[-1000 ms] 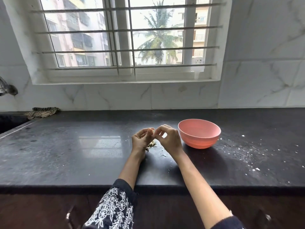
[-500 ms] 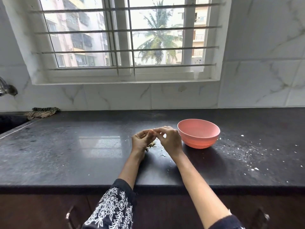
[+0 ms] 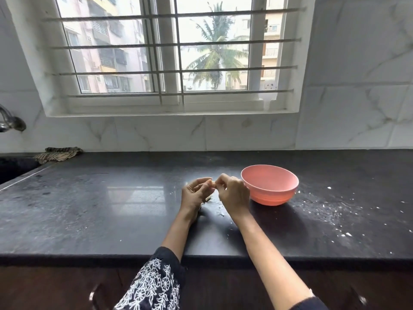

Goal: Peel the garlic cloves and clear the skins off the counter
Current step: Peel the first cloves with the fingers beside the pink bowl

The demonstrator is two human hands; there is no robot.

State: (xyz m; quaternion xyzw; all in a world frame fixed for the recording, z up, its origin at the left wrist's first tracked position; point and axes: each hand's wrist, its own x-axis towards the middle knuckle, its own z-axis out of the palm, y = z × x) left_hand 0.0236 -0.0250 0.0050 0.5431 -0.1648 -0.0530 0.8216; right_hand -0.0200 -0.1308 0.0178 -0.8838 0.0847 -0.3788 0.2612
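Garlic is the business of this moment, though only a small pale clove point(image 3: 211, 183) shows, pinched between the fingertips of both hands just above the black stone counter point(image 3: 111, 209).

Largest first: that counter runs the width of the view under a barred window point(image 3: 169, 52), with a striped cloth point(image 3: 58, 154) at its far left edge. A pink bowl point(image 3: 269, 185) stands just right of the hands, touching or nearly touching the right knuckles; what it holds cannot be seen from this angle. White flecks point(image 3: 335, 211) are scattered over the counter to the right of the bowl.

The left hand point(image 3: 195, 194) curls round the clove from below, steadying it. The right hand point(image 3: 233, 193) nips it from the other side with thumb and forefinger, the remaining fingers folded. Beneath them lies a small heap of skins point(image 3: 209, 200), with a few loose scraps point(image 3: 221, 214) nearer the counter's edge.

To peel well, I judge the left hand should hold firm while the right catches the papery edge with a nail and draws it off in one strip. Working low over the heap keeps the skins together for sweeping up afterwards.
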